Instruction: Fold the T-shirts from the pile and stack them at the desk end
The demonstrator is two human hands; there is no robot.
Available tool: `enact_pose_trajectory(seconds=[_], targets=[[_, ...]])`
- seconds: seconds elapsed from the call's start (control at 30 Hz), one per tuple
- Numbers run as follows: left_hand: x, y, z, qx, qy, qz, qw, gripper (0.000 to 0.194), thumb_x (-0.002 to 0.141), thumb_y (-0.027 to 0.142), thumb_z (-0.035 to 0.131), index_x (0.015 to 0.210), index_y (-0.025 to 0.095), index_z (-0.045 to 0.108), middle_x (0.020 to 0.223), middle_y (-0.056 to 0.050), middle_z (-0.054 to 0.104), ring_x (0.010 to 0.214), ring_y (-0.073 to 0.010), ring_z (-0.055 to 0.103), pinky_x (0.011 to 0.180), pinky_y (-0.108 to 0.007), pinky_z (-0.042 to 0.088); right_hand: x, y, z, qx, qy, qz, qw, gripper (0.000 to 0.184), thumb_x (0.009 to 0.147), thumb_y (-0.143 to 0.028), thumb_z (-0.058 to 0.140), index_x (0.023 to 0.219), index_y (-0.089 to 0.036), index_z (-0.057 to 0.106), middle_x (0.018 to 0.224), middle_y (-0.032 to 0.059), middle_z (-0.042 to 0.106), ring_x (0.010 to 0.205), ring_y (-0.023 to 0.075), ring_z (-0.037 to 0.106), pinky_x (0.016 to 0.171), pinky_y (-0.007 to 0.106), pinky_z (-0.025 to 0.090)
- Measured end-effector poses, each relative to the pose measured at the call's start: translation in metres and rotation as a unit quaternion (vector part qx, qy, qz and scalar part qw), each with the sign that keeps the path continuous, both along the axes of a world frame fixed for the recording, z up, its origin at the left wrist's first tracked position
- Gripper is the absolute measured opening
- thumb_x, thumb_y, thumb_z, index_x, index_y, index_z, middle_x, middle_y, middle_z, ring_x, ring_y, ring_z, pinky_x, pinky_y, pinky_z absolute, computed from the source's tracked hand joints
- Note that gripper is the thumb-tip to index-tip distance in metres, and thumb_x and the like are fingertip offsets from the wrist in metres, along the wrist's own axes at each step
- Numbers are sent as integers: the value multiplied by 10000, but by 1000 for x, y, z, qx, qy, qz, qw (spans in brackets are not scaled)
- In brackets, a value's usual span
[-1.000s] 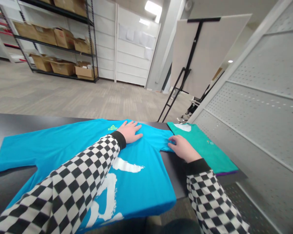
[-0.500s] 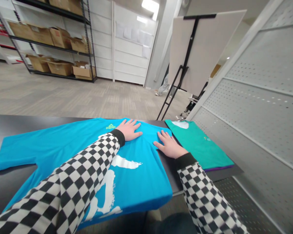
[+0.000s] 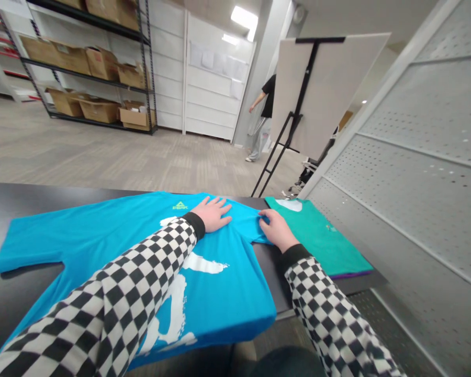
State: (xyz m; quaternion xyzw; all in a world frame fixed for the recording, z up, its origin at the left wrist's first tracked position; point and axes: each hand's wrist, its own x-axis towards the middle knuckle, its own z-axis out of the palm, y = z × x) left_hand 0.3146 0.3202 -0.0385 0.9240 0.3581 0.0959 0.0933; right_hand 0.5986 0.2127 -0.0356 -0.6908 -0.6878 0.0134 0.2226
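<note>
A bright blue T-shirt (image 3: pixel 235 283) with white brush-stroke print and a small yellow-green logo lies spread over the dark table. My left hand (image 3: pixel 212 213) rests flat on its upper part near the shoulder, fingers spread. At the sleeve on the right, my right hand (image 3: pixel 278 229) has its thumb and fingers closed on the cloth by the sleeve's edge. Just beyond that hand lies a folded green T-shirt (image 3: pixel 322 238), with a purple edge showing beneath it. My left forearm covers part of the white print.
The dark table (image 3: pixel 8 196) runs along the front. A grey perforated panel (image 3: pixel 412 173) stands close on the right. Behind are an easel board (image 3: pixel 325 94), a person (image 3: pixel 265 104) partly hidden by it, and a black rack (image 3: pixel 98 78) holding cardboard boxes (image 3: pixel 100 110).
My right hand has gone from lying open on the sleeve to closing its fingers at the sleeve's edge. My left hand stays in place. More of the person by the easel now shows.
</note>
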Motion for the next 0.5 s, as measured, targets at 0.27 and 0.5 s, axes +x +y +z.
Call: enact_pose_trajectory(seconds=[0.27,0.5], targets=[[-2,0,-6,-8,-7,7,1000,695,1138,626,405,1695,261,605,1840,-141,455,1728,-381,389,1433,-658,195,12,27,15,-40,-177,-162,970,462,1117,-471,499,1304,-198,822,1392,228,773,1324,409,710,1111,593,558],[-1,-1,-3,-15,2,9,1000,685,1152,611,388,1704,255,585,1852,-138,435,1752,-373,344,1441,-664,191,23,42,21,-120,-121,-175,970,441,1110,-558,531,1121,-234,828,1204,168,846,1218,385,780,1066,547,550]])
